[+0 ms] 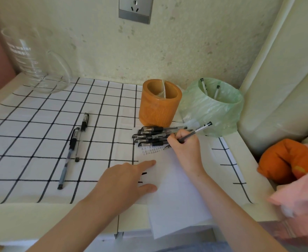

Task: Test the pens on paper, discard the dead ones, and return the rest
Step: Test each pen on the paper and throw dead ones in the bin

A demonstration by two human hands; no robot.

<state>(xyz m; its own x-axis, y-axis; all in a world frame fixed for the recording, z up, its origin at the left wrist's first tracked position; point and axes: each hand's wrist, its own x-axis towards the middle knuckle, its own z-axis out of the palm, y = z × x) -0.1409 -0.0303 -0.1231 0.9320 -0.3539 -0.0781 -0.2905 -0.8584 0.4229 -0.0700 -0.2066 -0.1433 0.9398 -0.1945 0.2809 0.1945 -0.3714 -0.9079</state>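
Head view: right hand (pixel 184 144) grips a pen (pixel 195 132), tip on paper (pixel 176 197).
Left hand (pixel 127 177): flat, fingers pressing the sheet.
Tip: stroke firmly on bare paper, judge ink.

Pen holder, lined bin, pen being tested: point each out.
pen holder (pixel 156 111), head view, orange outer wall.
lined bin (pixel 209 113), head view, green bag on its front.
pen (pixel 200 129), head view, clear barrel above the right hand (pixel 184 148).
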